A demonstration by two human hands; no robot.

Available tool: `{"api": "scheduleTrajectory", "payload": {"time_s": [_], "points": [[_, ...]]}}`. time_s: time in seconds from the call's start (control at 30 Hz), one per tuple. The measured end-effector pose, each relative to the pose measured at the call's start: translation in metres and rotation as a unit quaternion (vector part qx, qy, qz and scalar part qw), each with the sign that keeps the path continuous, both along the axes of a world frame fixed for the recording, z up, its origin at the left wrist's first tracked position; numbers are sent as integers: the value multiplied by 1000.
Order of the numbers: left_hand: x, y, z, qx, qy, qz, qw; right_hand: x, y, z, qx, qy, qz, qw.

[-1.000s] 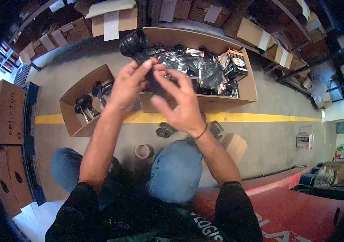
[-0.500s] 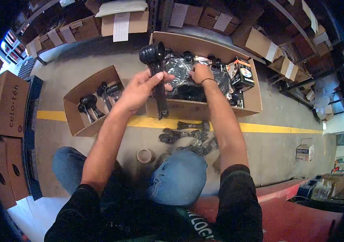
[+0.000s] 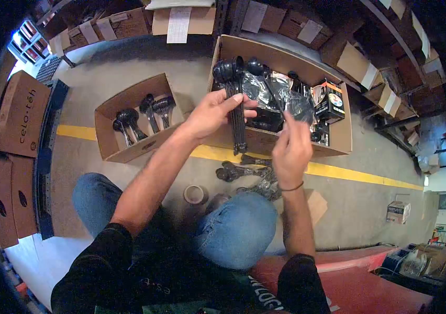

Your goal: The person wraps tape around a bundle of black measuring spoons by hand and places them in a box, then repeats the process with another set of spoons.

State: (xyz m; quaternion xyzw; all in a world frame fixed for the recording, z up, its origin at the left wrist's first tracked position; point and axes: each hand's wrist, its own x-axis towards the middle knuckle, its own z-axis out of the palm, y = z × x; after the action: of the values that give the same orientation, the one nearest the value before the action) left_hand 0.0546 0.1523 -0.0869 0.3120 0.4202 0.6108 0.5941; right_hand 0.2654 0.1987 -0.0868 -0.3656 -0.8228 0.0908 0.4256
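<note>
My left hand is closed round the handles of a bundle of black ladles, held upright with the bowls on top. My right hand pinches the handle end of a single black ladle, which tilts up and left, its bowl near the bundle. Both hands are at the near side of a large cardboard box. Inside it are black plastic-wrapped items and printed boxes. To the left, a smaller open carton holds several black utensils.
More black utensils lie on the floor before my knee, some in clear wrapping. Beside them is a tape roll. Stacked cartons stand at the left, loaded shelves at the back. A red surface is at lower right.
My right hand has come out of the large box toward me, now with a single ladle. My left hand still holds the bundle. The view has shifted slightly.
</note>
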Motion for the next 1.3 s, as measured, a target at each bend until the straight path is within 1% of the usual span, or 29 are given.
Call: {"api": "scheduleTrajectory", "payload": {"time_s": [0.07,0.17,0.27,0.37,0.4,0.5,0.57,0.6,0.67,0.7,0.73,0.77,0.8,0.83,0.87,0.9,0.93,0.97,1.03,1.07,1.1,1.17,1.2,1.23,1.3], "points": [[3,0,-1,6,7,5,1000,-4,-13,-4,58,5,9,998],[5,0,-3,23,16,13,1000,-7,-12,-9,46,44,-7,998],[7,-3,6,32,14,29,999,-8,-13,-5,69,68,-22,995],[5,-3,8,29,14,31,999,-10,-15,-2,113,15,5,993],[4,-3,9,28,11,32,999,-13,-17,-3,101,13,17,995],[1,-6,11,23,22,47,998,-16,-19,-5,74,-20,116,990],[4,-6,14,7,25,62,998,-19,-17,-2,7,13,171,985],[2,-5,9,-1,22,67,998,-17,-11,-3,-18,-3,198,980],[-4,-3,1,-8,3,73,997,-13,-2,16,-51,-30,261,963],[-7,-2,-2,-17,12,79,997,-14,3,23,-67,-40,294,953],[-11,0,-4,-25,22,85,996,-7,14,23,-232,3,313,921],[-14,1,-7,-34,31,94,995,6,46,4,-246,-7,285,927],[-15,1,-5,-44,31,98,994,7,63,7,-338,84,153,925],[-16,0,-5,-39,34,89,995,15,91,11,-268,-25,16,963],[-17,-1,-5,-36,39,80,995,32,139,-15,-186,-141,-121,965],[-18,-2,-4,-32,44,71,996,44,158,-11,-192,-242,-199,930],[-18,-2,-3,-34,45,62,996,60,193,-27,-218,-305,-216,902],[-15,-2,-1,-34,47,54,997,75,229,-58,-242,-365,-232,868],[-9,-2,-3,-35,40,36,998,102,266,-118,-220,-386,-157,882],[-7,-1,-5,-32,36,27,998,106,274,-132,-209,-394,-120,887],[-7,1,-6,-29,33,18,999,101,270,-124,-217,-380,-154,886],[-7,1,-4,-24,28,2,999,85,245,-88,-234,-353,-215,880],[-7,0,-1,-20,28,-2,999,78,233,-76,-204,-324,-244,891],[-6,-3,2,-17,26,-4,999,68,219,-59,-176,-322,-269,891],[-7,-6,6,-15,-12,-40,999,68,207,-46,-121,-177,-166,963]]}}
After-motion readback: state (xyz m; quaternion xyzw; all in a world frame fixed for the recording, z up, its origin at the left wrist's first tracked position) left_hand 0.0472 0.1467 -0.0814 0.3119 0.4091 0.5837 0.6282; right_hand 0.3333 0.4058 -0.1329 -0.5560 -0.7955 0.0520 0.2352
